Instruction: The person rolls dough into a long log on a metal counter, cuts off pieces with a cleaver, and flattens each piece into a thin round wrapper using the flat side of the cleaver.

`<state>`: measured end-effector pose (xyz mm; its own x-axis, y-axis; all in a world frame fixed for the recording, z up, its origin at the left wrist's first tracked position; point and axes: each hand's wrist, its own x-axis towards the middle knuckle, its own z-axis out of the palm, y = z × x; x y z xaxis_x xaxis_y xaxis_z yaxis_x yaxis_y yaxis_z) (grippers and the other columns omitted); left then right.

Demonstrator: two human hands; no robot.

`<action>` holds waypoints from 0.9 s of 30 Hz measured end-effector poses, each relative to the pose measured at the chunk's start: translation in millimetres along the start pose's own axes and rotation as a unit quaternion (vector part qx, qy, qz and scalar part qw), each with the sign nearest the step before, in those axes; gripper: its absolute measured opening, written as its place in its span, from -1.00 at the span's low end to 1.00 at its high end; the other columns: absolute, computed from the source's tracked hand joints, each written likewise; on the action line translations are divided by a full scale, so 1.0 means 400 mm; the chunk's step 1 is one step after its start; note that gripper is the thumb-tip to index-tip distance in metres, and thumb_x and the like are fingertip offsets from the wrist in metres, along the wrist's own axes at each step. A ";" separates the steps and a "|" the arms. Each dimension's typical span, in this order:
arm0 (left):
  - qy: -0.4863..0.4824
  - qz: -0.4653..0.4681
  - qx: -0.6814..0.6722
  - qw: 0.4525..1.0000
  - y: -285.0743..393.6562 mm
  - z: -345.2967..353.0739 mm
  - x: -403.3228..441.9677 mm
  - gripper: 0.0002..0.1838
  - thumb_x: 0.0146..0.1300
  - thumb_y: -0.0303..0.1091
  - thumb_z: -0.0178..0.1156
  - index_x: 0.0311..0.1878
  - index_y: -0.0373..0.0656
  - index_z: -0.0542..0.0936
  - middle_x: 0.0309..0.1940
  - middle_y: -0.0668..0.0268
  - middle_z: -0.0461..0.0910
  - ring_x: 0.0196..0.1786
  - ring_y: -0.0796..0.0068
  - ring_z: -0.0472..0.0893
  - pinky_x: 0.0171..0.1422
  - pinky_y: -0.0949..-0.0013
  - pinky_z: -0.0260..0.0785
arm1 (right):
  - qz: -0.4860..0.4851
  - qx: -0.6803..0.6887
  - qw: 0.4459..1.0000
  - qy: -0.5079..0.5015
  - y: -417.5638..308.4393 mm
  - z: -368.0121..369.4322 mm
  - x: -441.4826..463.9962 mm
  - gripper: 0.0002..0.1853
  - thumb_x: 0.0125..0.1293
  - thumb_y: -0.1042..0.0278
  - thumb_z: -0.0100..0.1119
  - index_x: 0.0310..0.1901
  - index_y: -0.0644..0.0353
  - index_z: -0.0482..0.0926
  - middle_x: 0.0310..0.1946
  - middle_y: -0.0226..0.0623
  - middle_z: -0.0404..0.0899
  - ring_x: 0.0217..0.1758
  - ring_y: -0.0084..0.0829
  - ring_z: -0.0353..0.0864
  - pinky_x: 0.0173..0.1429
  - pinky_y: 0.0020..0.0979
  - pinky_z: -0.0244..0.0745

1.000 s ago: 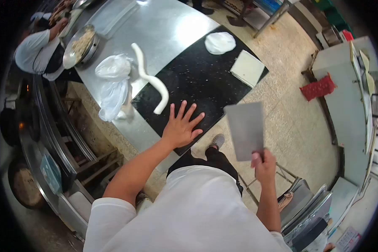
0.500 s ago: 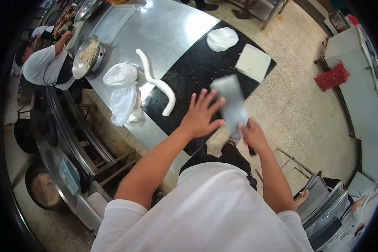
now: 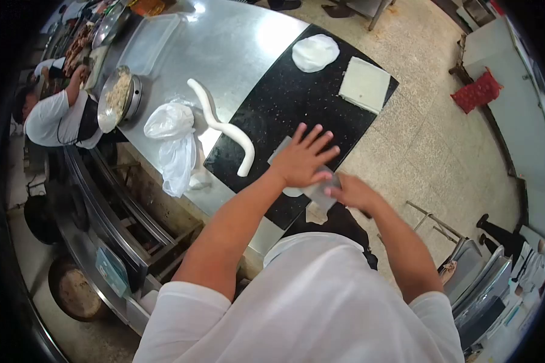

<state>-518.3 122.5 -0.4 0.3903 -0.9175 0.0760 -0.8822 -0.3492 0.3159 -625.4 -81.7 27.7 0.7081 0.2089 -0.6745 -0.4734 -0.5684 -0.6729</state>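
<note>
My right hand [image 3: 352, 192] is wrapped round the handle of a wide cleaver [image 3: 323, 195], whose blade lies low over the black board [image 3: 272, 115]. Fingers spread, my left hand [image 3: 306, 158] rests flat on top of the blade and hides much of it. A small pale edge [image 3: 292, 192] shows under the blade; what it belongs to is mostly hidden. Left of my left hand, a long white dough rope [image 3: 231, 131] curves from the metal table onto the board. Farther back on the board are a round white piece [image 3: 315, 53] and a stack of pale square sheets [image 3: 365, 85].
Plastic bags [image 3: 177, 148] lie on the metal table [image 3: 224, 45] at the left. Beyond them are a pan of food [image 3: 117, 98], a clear tray [image 3: 148, 45] and a co-worker [image 3: 63, 118]. A red sack [image 3: 476, 92] lies at the right.
The cleaver has moved from the right, off the board, to low over the board's near part. My left hand has moved right and now lies on the blade.
</note>
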 end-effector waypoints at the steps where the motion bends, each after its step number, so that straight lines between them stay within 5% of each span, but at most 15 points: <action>1: -0.007 0.026 -0.014 1.000 0.003 0.003 -0.007 -0.26 0.38 0.28 0.15 0.53 0.13 0.47 0.62 0.25 0.29 0.72 0.04 0.11 0.73 -0.35 -0.28 | -0.001 0.006 1.000 -0.012 -0.001 0.026 -0.040 -0.49 0.35 0.08 0.38 0.13 0.36 0.59 -0.07 0.15 0.74 0.05 0.13 0.73 0.17 -0.05 0.58; 3: -0.084 0.094 -0.052 0.991 0.060 0.009 -0.073 -0.27 0.39 0.30 0.11 0.52 0.14 0.48 0.60 0.28 0.33 0.72 0.05 0.12 0.72 -0.40 -0.32 | -0.042 0.059 0.997 0.004 0.064 0.139 -0.108 -0.36 0.32 0.13 0.42 0.28 0.36 0.47 0.01 0.20 0.71 0.11 0.15 0.73 0.22 -0.05 0.58; 4: -0.083 0.101 -0.078 0.988 0.082 0.018 -0.089 -0.27 0.39 0.30 0.11 0.51 0.15 0.48 0.59 0.29 0.34 0.71 0.07 0.13 0.72 -0.39 -0.31 | 0.036 0.036 0.998 0.026 0.050 0.182 -0.124 -0.27 0.27 0.12 0.47 0.35 0.35 0.40 -0.02 0.19 0.72 0.08 0.16 0.74 0.18 -0.02 0.61; 9: -0.124 0.132 -0.051 0.982 0.009 0.005 -0.019 -0.27 0.41 0.33 0.09 0.51 0.14 0.49 0.58 0.32 0.37 0.70 0.14 0.18 0.74 -0.33 -0.25 | 0.124 -0.039 0.984 0.124 -0.020 0.144 -0.066 -0.17 0.17 -0.03 0.54 0.32 0.36 0.44 -0.17 0.12 0.76 -0.07 0.14 0.78 0.06 0.01 0.66; 12: -0.038 0.107 -0.006 0.994 -0.088 -0.011 0.040 -0.24 0.40 0.36 0.07 0.50 0.09 0.50 0.57 0.31 0.38 0.69 0.17 0.19 0.74 -0.32 -0.24 | 0.068 -0.097 0.989 0.093 -0.072 0.029 0.008 -0.21 0.16 -0.08 0.54 0.24 0.37 0.51 -0.17 0.12 0.76 -0.05 0.14 0.78 0.04 0.03 0.65; 14: -0.010 0.080 -0.034 0.996 -0.112 -0.015 0.082 -0.20 0.36 0.39 0.09 0.49 0.07 0.50 0.58 0.30 0.36 0.70 0.13 0.16 0.73 -0.34 -0.25 | 0.125 -0.065 0.989 0.036 -0.071 0.002 0.039 -0.25 0.16 -0.09 0.54 0.18 0.38 0.55 -0.14 0.16 0.76 -0.02 0.16 0.77 0.04 0.04 0.65; 17: -0.056 0.106 0.020 0.993 -0.029 -0.002 0.005 -0.20 0.35 0.41 0.10 0.49 0.10 0.50 0.59 0.29 0.35 0.71 0.08 0.14 0.73 -0.35 -0.25 | 0.067 -0.024 0.993 0.089 -0.002 0.111 -0.054 -0.20 0.14 -0.09 0.55 0.22 0.40 0.52 -0.10 0.19 0.75 0.01 0.16 0.77 0.06 0.04 0.65; 19: -0.063 0.105 -0.092 0.988 0.054 0.022 -0.069 -0.21 0.35 0.42 0.08 0.46 0.10 0.53 0.57 0.28 0.37 0.71 0.03 0.14 0.72 -0.35 -0.23 | 0.019 -0.014 0.992 0.121 0.063 0.209 -0.115 -0.21 0.11 -0.10 0.58 0.18 0.39 0.53 -0.12 0.17 0.76 0.00 0.17 0.77 0.06 0.04 0.65; 23: -0.048 0.132 -0.037 0.989 0.044 0.030 0.001 -0.24 0.34 0.43 0.09 0.40 0.09 0.59 0.48 0.30 0.47 0.66 0.12 0.23 0.70 -0.36 -0.18 | 0.141 -0.029 0.982 0.120 -0.024 0.150 -0.139 -0.23 0.09 -0.12 0.60 0.12 0.35 0.54 -0.16 0.14 0.75 -0.01 0.17 0.77 0.05 0.04 0.66; 27: 0.012 0.079 -0.007 0.997 -0.060 -0.016 0.069 -0.27 0.36 0.36 0.13 0.42 0.09 0.57 0.48 0.26 0.47 0.64 0.14 0.27 0.71 -0.34 -0.17 | 0.093 -0.143 0.978 0.123 -0.089 -0.014 -0.017 -0.20 0.07 -0.14 0.60 0.14 0.32 0.50 -0.18 0.15 0.75 -0.02 0.15 0.77 0.04 0.04 0.66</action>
<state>-484.5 107.0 0.3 0.2523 -0.9561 0.1491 -0.9300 -0.1971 0.3104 -610.3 -67.3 57.8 0.7449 -0.0976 -0.6599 -0.4650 -0.7853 -0.4087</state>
